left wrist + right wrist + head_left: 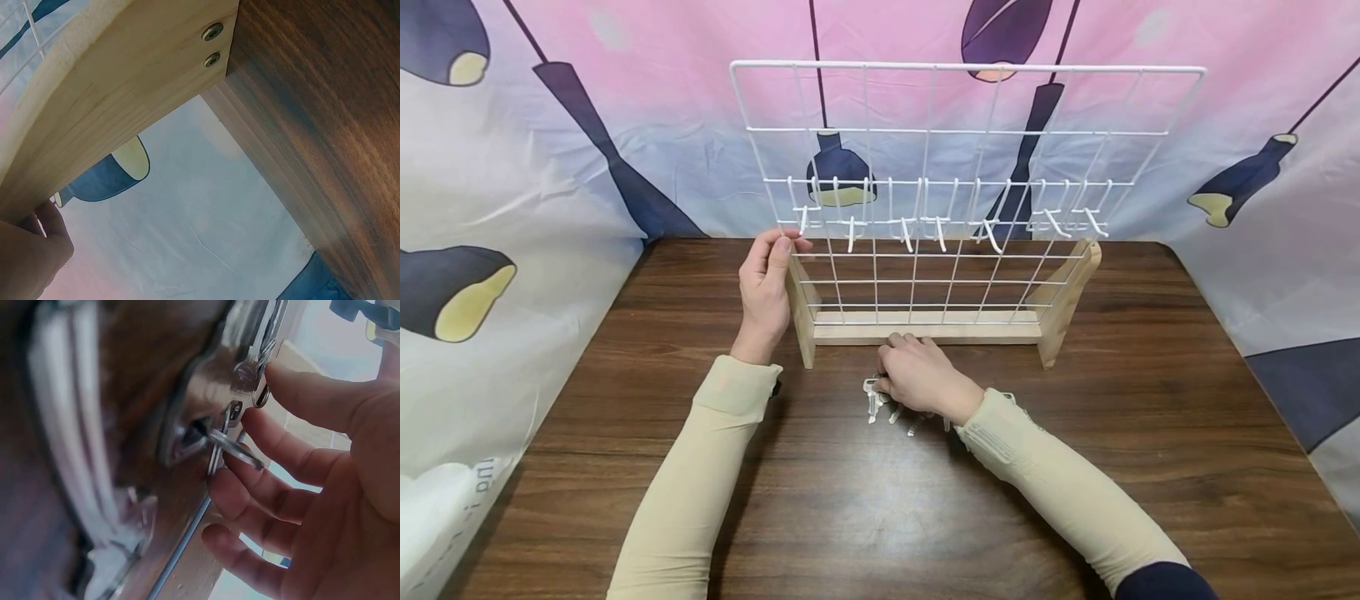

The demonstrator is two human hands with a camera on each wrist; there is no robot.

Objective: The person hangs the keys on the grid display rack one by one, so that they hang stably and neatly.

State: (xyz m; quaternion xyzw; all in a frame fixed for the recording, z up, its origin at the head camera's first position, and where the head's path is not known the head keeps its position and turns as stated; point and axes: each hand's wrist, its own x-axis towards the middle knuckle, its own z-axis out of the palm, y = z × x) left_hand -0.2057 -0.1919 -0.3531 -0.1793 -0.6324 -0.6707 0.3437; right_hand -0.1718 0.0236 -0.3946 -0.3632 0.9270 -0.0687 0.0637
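Note:
My left hand (765,287) grips the upper end of the left wooden side (801,317) of a stand that holds a white wire grid (931,237). In the left wrist view its fingers lie at the edge of that wooden side (125,81). My right hand (925,379) is low over several silver keys (872,400) on the table, in front of the stand. In the right wrist view the thumb and index finger pinch the ring (261,395) of the farthest key (250,353); another key (194,419) lies nearby. My palm and sleeve partly hide the keys from above.
Several white hooks (938,229) hang in a row along the grid. A pale wooden crossbar (925,335) joins the stand's two sides. The dark wooden table (1150,433) extends around it, with a patterned cloth (647,108) behind and at both sides.

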